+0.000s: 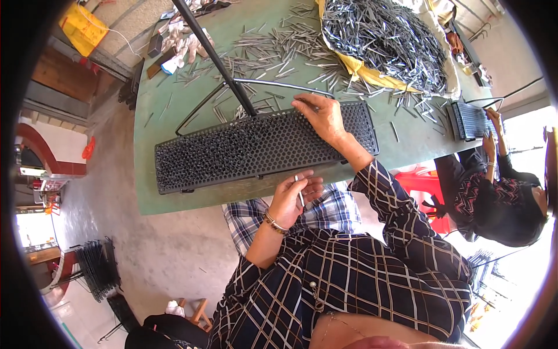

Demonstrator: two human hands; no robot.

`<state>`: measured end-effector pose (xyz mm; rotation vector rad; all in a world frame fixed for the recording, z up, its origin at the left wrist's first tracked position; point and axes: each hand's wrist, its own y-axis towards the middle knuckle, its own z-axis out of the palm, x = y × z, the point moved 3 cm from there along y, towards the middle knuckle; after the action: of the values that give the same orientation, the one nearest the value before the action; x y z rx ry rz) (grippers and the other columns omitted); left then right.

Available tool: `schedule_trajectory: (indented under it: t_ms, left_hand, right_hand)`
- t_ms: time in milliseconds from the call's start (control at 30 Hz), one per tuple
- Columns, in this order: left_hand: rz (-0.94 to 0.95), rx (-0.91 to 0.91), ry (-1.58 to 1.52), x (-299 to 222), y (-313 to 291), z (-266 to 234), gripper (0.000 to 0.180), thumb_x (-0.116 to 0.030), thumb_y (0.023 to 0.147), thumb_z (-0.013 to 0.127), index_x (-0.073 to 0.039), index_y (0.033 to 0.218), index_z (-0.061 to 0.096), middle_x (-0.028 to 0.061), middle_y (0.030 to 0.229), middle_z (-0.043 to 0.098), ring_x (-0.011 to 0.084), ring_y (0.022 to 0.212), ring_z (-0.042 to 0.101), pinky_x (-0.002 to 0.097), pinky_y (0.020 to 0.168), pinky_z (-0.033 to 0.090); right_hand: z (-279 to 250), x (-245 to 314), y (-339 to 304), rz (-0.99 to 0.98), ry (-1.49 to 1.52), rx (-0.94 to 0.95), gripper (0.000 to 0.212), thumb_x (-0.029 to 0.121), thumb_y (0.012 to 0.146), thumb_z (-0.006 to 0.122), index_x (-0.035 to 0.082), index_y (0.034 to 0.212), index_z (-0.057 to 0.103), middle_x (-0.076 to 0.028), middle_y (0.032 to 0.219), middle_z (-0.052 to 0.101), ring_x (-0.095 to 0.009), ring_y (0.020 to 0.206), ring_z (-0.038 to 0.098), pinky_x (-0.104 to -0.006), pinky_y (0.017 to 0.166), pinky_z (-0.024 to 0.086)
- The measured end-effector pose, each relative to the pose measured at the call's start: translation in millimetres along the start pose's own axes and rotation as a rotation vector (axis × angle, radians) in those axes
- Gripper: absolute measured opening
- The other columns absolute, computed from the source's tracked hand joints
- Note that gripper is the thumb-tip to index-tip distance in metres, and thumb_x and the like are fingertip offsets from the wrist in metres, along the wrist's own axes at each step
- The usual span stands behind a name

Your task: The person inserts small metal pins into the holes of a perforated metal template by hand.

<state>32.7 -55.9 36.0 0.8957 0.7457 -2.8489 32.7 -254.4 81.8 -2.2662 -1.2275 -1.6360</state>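
- Centrally, a long black perforated tray (363, 125) lies on the green tabletop (157, 125), near its front edge and slanting slightly upward to the right.
- Its left part is crowded with small dark pieces (203, 152) set among the round holes; toward the right, the holes show more plainly.
- The left hand (290, 196), a bracelet (274, 223) at its wrist, is just in front of the tray, its fingers curled round a slim pale rod (299, 191).
- The right hand (325, 120) reaches over the tray with bent fingers, fingertips near the back edge; whether they pinch anything I cannot tell.
- Behind the tray, a black pole (215, 58) slants up to the left, with thin bars branching from its lower part.
- Farther back, loose metal strips (279, 49) lie scattered over the tabletop, and a dense heap of strips (386, 43) fills a yellow-edged sack (372, 74).
- Pale gloves (189, 47) lie at the back left.
- On the far right, a co-worker (500, 203) has both hands at a second tray (472, 121), near a red stool (419, 183).
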Motion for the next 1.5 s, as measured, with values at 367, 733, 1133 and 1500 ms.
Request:
schedule_trajectory:
  t_ms: [367,733,1133,1500]
  left_hand:
    - [-0.026,0.067,-0.067,-1.0,-1.7,6.0,0.041,0.002,0.08,0.037,0.012,0.12,0.038,0.026,0.111,0.054,0.0301,0.1,0.057,0.0367,0.088,0.048]
    - [-0.057,0.081,-0.051,4.1,-5.2,8.1,0.041,0.001,0.081,0.039,0.012,0.121,0.039,0.0243,0.109,0.055,0.0284,0.098,0.058,0.0362,0.087,0.049]
    - [-0.059,0.082,-0.061,12.7,-5.9,1.7,0.041,0.0,0.082,0.04,0.013,0.121,0.039,0.024,0.109,0.056,0.0283,0.096,0.06,0.036,0.087,0.05]
    - [-0.061,0.092,-0.2,4.6,-0.3,-0.3,0.039,-0.009,0.087,0.038,0.01,0.121,0.043,0.0229,0.114,0.055,0.0283,0.105,0.056,0.0375,0.093,0.046]
  right_hand:
    - [1.8,1.5,5.6,-0.269,-0.1,0.074,0.019,0.018,0.079,0.067,0.002,0.089,0.065,-0.014,0.083,0.065,-0.03,0.073,0.063,-0.0348,0.065,0.05]
    - [6.4,-4.7,-2.5,-0.312,-0.138,0.143,0.019,0.016,0.079,0.066,0.004,0.092,0.064,-0.013,0.083,0.064,-0.032,0.079,0.061,-0.0379,0.071,0.049]
    - [7.8,2.7,-1.7,-0.528,-0.251,0.151,0.017,0.011,0.079,0.065,0.004,0.094,0.065,-0.01,0.085,0.064,-0.027,0.081,0.059,-0.0364,0.074,0.047]
    - [12.6,-1.1,-10.7,-0.586,-0.384,0.201,0.02,0.012,0.076,0.066,0.005,0.095,0.065,-0.008,0.085,0.062,-0.027,0.078,0.058,-0.035,0.073,0.045]
